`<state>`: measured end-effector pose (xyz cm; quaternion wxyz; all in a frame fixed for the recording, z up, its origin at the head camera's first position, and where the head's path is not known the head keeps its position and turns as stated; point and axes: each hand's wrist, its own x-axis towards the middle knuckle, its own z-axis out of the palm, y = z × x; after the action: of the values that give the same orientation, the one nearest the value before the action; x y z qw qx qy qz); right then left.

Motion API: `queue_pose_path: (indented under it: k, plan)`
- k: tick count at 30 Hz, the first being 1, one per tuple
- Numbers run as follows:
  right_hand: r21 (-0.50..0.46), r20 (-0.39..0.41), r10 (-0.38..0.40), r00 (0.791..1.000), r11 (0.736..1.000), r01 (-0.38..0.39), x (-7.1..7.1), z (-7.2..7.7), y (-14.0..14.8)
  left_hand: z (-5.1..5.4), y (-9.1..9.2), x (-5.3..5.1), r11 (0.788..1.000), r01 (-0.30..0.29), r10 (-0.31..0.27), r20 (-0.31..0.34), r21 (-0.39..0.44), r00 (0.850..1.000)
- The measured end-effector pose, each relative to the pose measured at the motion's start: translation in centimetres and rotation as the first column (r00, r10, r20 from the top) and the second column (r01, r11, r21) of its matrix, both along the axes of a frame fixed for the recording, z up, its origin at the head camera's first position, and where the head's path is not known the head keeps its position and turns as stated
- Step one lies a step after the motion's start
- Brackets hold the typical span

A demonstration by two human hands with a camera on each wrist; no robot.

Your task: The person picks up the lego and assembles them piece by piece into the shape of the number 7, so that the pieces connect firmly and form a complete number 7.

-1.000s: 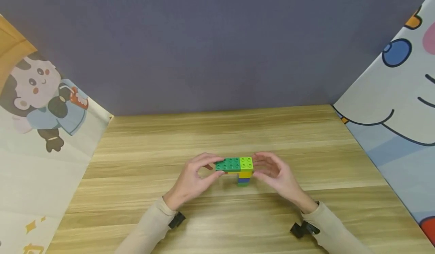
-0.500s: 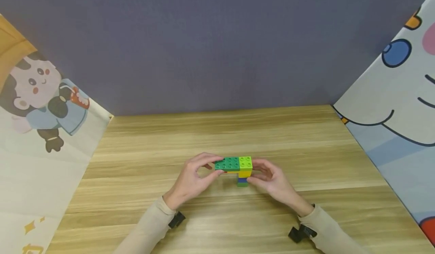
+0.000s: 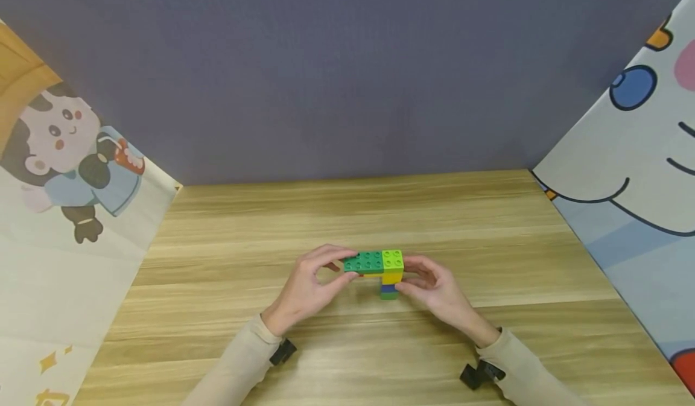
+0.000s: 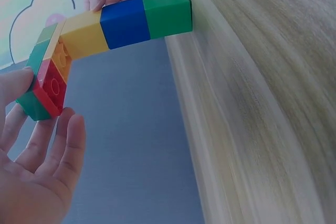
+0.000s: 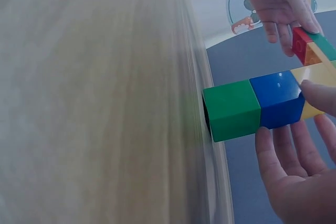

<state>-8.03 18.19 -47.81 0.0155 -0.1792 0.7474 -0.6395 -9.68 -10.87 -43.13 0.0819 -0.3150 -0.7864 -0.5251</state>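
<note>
A joined structure of toy building bricks stands upright before me in the head view. Its top row is a dark green brick (image 3: 370, 262) beside a lime brick (image 3: 393, 259). Under the lime end runs a column of a yellow brick (image 4: 84, 32), a blue brick (image 4: 125, 23) and a green brick (image 4: 169, 14). A red brick (image 4: 51, 88) sits beneath the overhanging left end. My left hand (image 3: 306, 282) pinches that end between thumb and fingers. My right hand (image 3: 442, 291) grips the column around the blue and yellow bricks. Whether the column's foot touches the table cannot be told.
The wooden tabletop (image 3: 260, 213) spreads around both hands. A dark grey panel (image 3: 347, 80) rises behind it, and printed cartoon panels flank it at left (image 3: 108, 243) and right (image 3: 586, 152). A black camera mount sits on each wrist.
My right hand has moved in to the left and its thumb and fingers have closed around the column. The left hand and the bricks have hardly moved.
</note>
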Motion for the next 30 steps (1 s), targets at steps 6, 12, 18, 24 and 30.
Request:
queue_pose_path:
  k: [6,12,18,24,30]
  plan:
    - [0.013,0.011,-0.007,1.000,1.000,0.007,-0.2,0.1,0.0,-0.1,0.1,-0.2,1.000,-0.014,0.014,0.037,0.012,0.999]
    - [0.032,0.025,-0.018,1.000,0.999,0.017,-0.4,0.3,0.1,0.0,0.2,-0.5,0.999,-0.022,0.020,0.063,0.028,0.998]
    - [0.023,0.024,-0.037,0.999,0.999,0.036,-0.7,0.5,0.2,0.1,0.4,-0.9,0.999,-0.029,0.026,0.086,0.040,0.996]
    - [0.031,0.039,-0.046,0.998,0.999,0.045,-1.0,0.8,0.1,0.3,0.7,-1.2,0.997,-0.062,0.055,0.125,0.049,0.991]
    - [0.037,0.079,-0.062,0.995,0.998,0.059,-1.3,1.1,-0.1,0.3,0.9,-1.6,0.992,-0.101,0.088,0.177,0.071,0.980]
